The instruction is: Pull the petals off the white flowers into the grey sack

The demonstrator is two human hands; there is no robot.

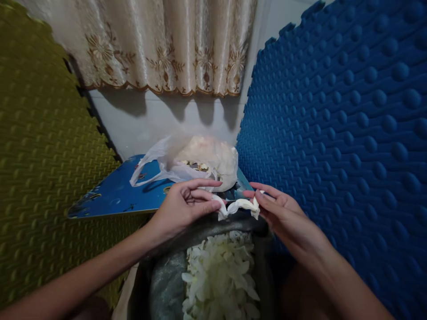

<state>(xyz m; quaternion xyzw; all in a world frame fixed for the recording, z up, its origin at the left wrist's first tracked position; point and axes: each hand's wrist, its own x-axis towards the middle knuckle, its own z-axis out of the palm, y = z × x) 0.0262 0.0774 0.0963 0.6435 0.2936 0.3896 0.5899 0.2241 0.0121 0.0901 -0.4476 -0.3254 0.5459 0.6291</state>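
A curled, creamy-white strip (242,205), soft and limp, spans the gap between my two hands; whether it is a petal or thin cloth I cannot tell. My left hand (187,200) pinches one end between thumb and fingers, its index finger stretched out. At the other end, my right hand (280,206) grips the strip between thumb and fingertips. Below both hands lies a heap of white petals (220,275) in a container lined with a dark grey-green plastic bag (168,280). Just beyond my fingers sits a translucent white plastic bag (223,162) with pale and yellowish bits inside.
The plastic bag rests on a blue printed tabletop (116,189). A yellow-green foam mat (50,155) stands upright at left, and a blue foam mat (343,111) at right. Behind, an embroidered beige curtain (167,44) hangs before a white tiled wall (133,124).
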